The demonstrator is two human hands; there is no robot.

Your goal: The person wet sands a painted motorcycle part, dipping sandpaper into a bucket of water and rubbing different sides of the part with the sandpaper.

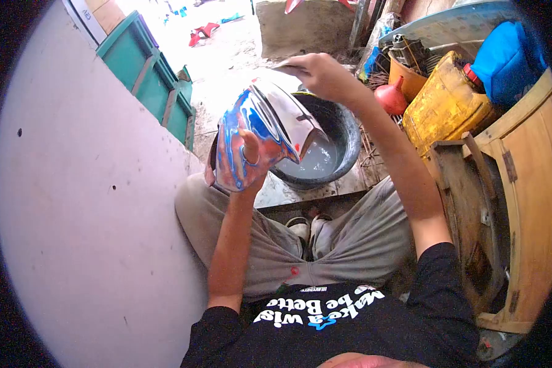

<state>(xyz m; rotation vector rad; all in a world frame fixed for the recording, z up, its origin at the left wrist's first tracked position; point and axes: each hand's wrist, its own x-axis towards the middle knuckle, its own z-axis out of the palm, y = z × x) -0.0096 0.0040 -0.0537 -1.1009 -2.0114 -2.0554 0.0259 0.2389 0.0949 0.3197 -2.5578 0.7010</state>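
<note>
Panel, blue/white, in L hand, thumb clamped over near face, overlapping bucket in view. R hand: thin sheet pinched, nr panel's far end. Prob. best: firm L grip, sheet flat, light, even pressure.

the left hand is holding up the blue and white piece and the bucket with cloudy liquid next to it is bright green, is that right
Not quite: the bucket is black, not bright green, as the head view shows. The left hand does hold up the blue and white piece, and the bucket does contain cloudy liquid.
</note>
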